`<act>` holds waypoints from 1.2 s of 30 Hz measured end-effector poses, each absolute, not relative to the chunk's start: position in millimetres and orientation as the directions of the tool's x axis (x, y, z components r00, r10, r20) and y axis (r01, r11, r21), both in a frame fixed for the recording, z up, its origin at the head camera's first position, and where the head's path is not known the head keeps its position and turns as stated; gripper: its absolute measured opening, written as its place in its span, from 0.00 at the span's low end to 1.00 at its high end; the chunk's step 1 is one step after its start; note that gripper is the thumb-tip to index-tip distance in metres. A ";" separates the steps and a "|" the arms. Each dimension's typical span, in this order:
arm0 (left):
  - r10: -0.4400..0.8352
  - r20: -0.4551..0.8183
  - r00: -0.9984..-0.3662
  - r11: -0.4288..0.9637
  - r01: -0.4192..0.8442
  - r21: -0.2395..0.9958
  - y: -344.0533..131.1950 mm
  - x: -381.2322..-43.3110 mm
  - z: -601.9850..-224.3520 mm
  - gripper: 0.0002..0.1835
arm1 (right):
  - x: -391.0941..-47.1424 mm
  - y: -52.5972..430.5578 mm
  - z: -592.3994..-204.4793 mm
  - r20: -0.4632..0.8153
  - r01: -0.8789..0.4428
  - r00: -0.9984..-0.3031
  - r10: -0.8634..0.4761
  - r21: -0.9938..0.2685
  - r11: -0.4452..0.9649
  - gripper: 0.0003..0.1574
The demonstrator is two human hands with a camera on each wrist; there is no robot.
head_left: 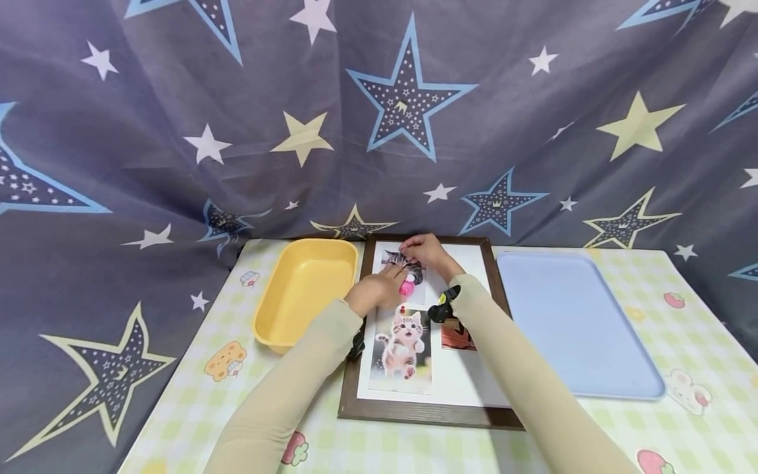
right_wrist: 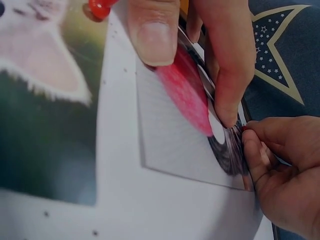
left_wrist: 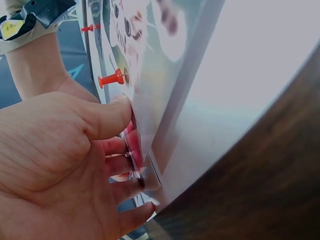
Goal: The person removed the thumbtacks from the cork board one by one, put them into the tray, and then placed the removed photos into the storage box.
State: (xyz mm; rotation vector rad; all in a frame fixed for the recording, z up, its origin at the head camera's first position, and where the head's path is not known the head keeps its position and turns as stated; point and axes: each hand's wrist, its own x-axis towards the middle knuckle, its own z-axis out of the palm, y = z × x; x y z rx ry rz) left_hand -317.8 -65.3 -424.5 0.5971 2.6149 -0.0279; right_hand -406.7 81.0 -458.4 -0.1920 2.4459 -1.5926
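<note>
A photo of a grey tabby cat with a pink ball (head_left: 406, 288) lies on the white board (head_left: 462, 388) inside a dark brown frame. My left hand (head_left: 381, 288) spreads its fingers on this photo; in the left wrist view its thumb and fingertips (left_wrist: 120, 112) press along the print. At the photo's top edge, my right hand (right_wrist: 287, 170) pinches a small red push pin (right_wrist: 244, 128) between thumb and finger, its tip hidden. Below lies a kitten photo (head_left: 405, 352), with another red push pin (left_wrist: 112, 78) through its top.
A yellow tray (head_left: 272, 332) stands left of the frame (head_left: 426, 413), and a light blue tray (head_left: 580, 322) lies to its right. Partly behind the right wrist is a reddish picture (head_left: 456, 336). A starry curtain (head_left: 503, 131) rises behind the checked tablecloth (head_left: 379, 451).
</note>
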 end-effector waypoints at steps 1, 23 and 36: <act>0.407 -0.438 -0.802 0.906 0.414 0.083 -65.6 -317.9 -425.2 0.38 | -407.0 80.6 -458.7 -0.117 0.016 -0.967 -0.225 -0.913 0.407 0.15; 0.391 -0.449 -0.803 0.912 0.403 0.073 -64.5 -317.1 -427.9 0.37 | -408.7 77.6 -464.6 -0.123 0.032 -0.974 -0.191 -0.906 0.421 0.14; 0.384 -0.449 -0.807 0.914 0.402 0.059 -63.9 -316.6 -422.3 0.36 | -412.1 77.1 -461.7 -0.116 0.024 -0.975 -0.189 -0.903 0.429 0.12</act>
